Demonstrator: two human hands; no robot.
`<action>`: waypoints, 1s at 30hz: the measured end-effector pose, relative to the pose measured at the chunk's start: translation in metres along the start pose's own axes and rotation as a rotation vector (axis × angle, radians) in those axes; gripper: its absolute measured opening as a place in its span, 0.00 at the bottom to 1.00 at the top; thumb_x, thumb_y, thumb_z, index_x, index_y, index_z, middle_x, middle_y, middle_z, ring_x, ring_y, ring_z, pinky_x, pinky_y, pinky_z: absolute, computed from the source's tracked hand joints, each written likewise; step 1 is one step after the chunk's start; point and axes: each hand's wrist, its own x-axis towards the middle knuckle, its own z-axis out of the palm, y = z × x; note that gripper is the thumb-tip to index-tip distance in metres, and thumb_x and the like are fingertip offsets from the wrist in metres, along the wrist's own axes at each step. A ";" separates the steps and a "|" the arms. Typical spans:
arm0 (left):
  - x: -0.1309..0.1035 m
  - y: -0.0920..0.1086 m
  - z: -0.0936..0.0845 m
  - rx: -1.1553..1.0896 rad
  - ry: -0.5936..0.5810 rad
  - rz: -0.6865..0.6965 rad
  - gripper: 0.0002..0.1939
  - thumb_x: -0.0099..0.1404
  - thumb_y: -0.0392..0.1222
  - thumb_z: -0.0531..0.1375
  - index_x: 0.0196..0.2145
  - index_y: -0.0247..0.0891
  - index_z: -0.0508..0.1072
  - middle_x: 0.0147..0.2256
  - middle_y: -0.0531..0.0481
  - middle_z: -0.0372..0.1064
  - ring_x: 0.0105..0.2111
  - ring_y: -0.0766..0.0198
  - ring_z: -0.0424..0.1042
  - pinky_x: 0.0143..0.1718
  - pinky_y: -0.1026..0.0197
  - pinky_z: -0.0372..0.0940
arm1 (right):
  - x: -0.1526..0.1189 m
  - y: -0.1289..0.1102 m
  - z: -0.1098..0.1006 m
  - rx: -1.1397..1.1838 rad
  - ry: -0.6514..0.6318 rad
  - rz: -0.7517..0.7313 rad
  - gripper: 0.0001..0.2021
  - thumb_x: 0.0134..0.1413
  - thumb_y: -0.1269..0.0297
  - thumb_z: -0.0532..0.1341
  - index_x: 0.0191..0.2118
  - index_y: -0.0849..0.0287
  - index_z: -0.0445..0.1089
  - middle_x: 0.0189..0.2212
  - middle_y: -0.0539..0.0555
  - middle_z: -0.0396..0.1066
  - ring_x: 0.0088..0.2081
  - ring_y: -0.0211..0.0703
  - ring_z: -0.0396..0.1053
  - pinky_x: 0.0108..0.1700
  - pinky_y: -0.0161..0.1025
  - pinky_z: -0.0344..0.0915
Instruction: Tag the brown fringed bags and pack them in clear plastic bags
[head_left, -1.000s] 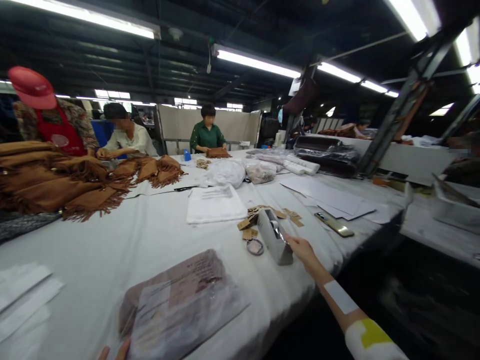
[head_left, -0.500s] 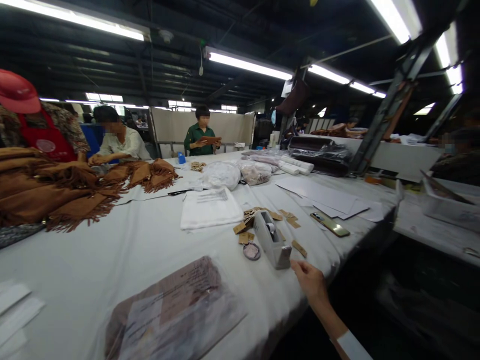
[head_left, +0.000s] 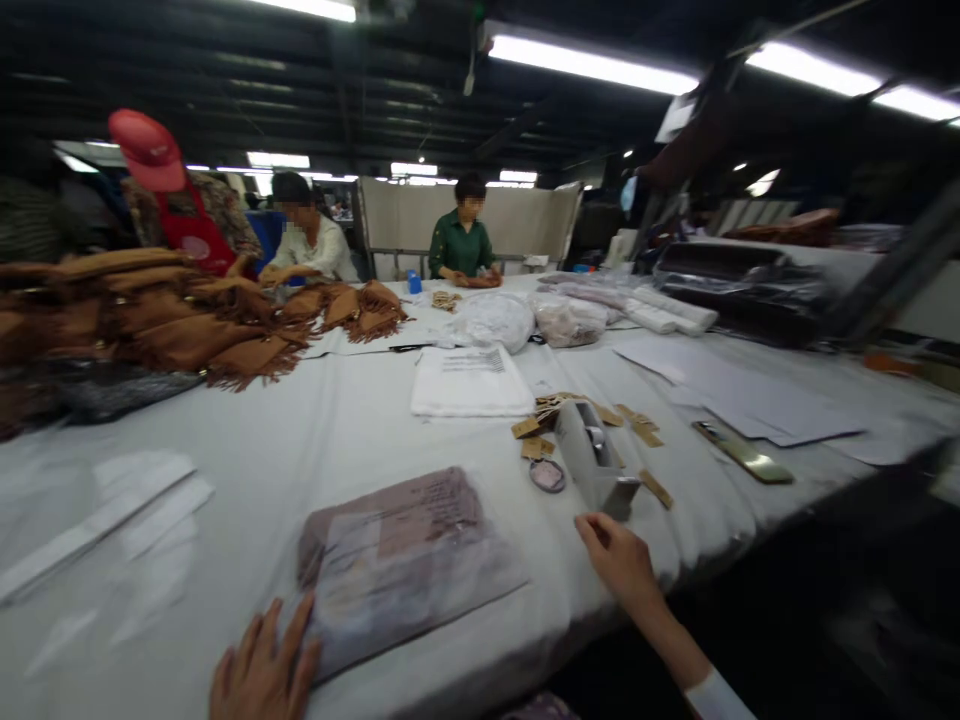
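A folded brown garment in a clear plastic bag [head_left: 405,560] lies on the white-covered table [head_left: 360,420]. My left hand [head_left: 266,660] has its fingers spread at the bag's left edge. Just in front of the grey tape dispenser [head_left: 592,450], my right hand [head_left: 619,560] has thumb and forefinger pinched together; whatever they hold is too small to make out. Brown paper tags [head_left: 536,435] and a small round pinkish object [head_left: 547,475] lie left of the dispenser.
Brown fringed cloths [head_left: 172,320] are heaped at the back left. Beyond the dispenser are a folded white cloth [head_left: 472,382] and plastic bundles [head_left: 495,320]. White sheets [head_left: 735,390] and a phone [head_left: 742,452] lie to the right. Several people stand behind the table.
The view has turned left. My left hand has come into view beside the bag. My right hand, still pinched, has moved slightly away from the dispenser's front end.
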 end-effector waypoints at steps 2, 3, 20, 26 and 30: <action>0.002 0.006 -0.014 0.065 -0.053 0.014 0.24 0.68 0.50 0.46 0.60 0.49 0.62 0.59 0.41 0.62 0.60 0.47 0.58 0.54 0.41 0.58 | -0.009 -0.050 0.016 0.009 -0.255 -0.241 0.17 0.57 0.51 0.53 0.30 0.57 0.71 0.25 0.53 0.72 0.28 0.44 0.68 0.34 0.39 0.62; 0.005 0.010 -0.020 0.088 -0.081 0.004 0.25 0.68 0.50 0.46 0.61 0.49 0.60 0.60 0.41 0.61 0.61 0.48 0.57 0.55 0.41 0.58 | -0.013 -0.077 0.023 0.034 -0.403 -0.370 0.16 0.59 0.53 0.53 0.30 0.57 0.71 0.26 0.53 0.72 0.29 0.43 0.68 0.34 0.38 0.61; 0.017 0.020 -0.042 0.039 -0.099 -0.024 0.26 0.68 0.51 0.50 0.63 0.53 0.54 0.62 0.39 0.55 0.61 0.46 0.55 0.57 0.38 0.55 | -0.009 -0.277 0.196 -0.414 -1.148 -1.099 0.08 0.48 0.67 0.61 0.32 0.60 0.78 0.26 0.55 0.76 0.22 0.38 0.63 0.25 0.33 0.54; 0.017 0.020 -0.043 0.027 -0.103 -0.034 0.27 0.68 0.50 0.50 0.63 0.53 0.54 0.62 0.40 0.55 0.61 0.45 0.54 0.57 0.38 0.55 | -0.009 -0.273 0.212 -0.448 -1.083 -1.066 0.08 0.46 0.60 0.65 0.33 0.56 0.77 0.29 0.54 0.76 0.30 0.45 0.71 0.31 0.35 0.61; 0.018 0.020 -0.043 0.038 -0.102 -0.030 0.27 0.68 0.50 0.51 0.63 0.53 0.55 0.62 0.40 0.56 0.61 0.45 0.55 0.57 0.38 0.55 | 0.008 -0.261 0.228 -0.410 -0.904 -0.863 0.34 0.31 0.52 0.74 0.48 0.56 0.69 0.36 0.57 0.75 0.37 0.52 0.72 0.35 0.38 0.63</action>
